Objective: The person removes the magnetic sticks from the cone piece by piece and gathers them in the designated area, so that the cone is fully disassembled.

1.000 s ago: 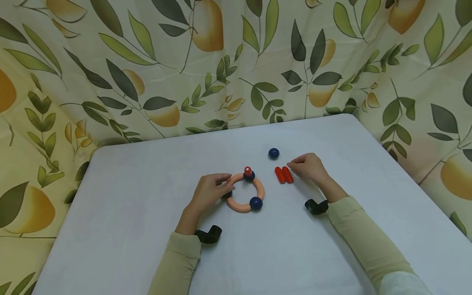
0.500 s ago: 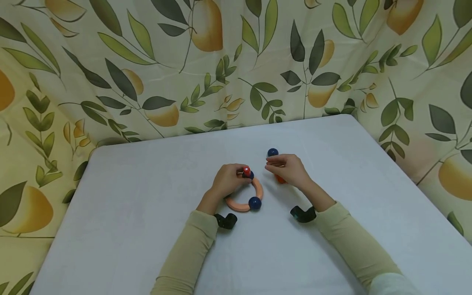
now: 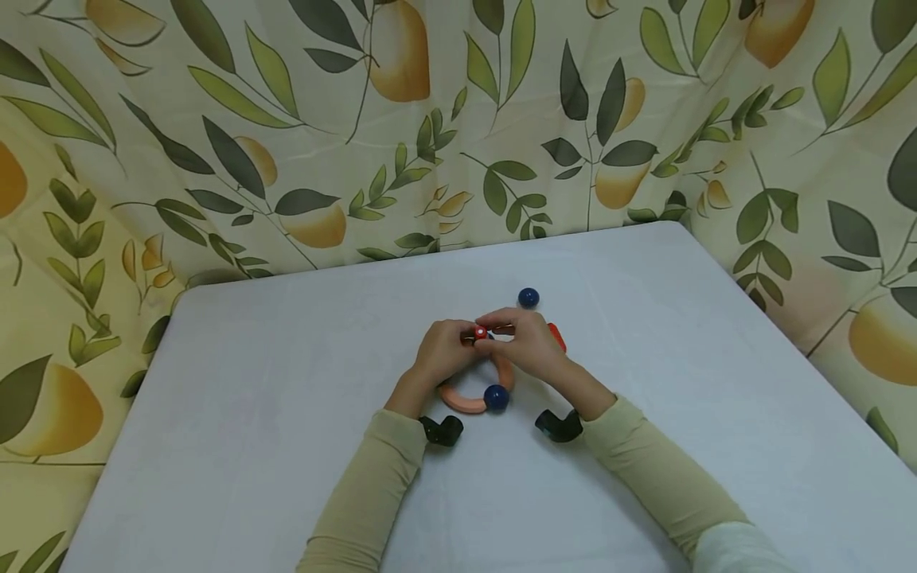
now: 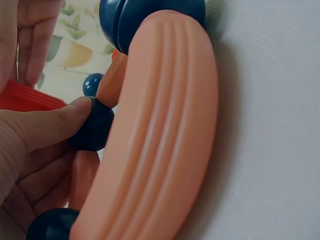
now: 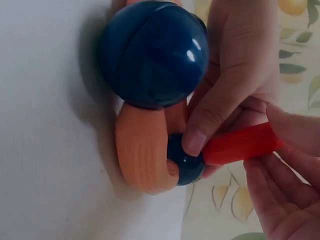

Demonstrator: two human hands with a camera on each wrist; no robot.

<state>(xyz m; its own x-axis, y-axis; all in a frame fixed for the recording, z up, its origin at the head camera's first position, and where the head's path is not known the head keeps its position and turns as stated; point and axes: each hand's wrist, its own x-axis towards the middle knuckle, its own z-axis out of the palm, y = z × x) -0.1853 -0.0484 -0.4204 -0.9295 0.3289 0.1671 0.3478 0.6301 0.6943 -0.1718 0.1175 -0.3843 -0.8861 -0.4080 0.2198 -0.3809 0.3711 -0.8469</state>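
A ring of curved peach rods [image 3: 466, 403] joined by blue balls lies on the white table. My left hand [image 3: 440, 350] pinches the ring's far blue ball [image 5: 185, 162], thumb pressed on its side. From that ball a straight red rod [image 5: 242, 144] sticks up, its top showing between both hands in the head view. My right hand [image 3: 528, 344] holds the rod's upper end between thumb and fingers. Closer to the person sits another blue ball [image 3: 497, 398] of the ring. The ring's left part is hidden behind my left hand.
A loose blue ball [image 3: 528, 298] lies beyond my right hand. Beside that hand a red rod [image 3: 557, 337] shows on the table, partly covered by it. A patterned curtain [image 3: 401, 159] hangs behind the table's far edge.
My left hand has moved from the ring's left side to its far ball and grips it. My right hand has come left from beside the loose red rods and now holds the upright rod.
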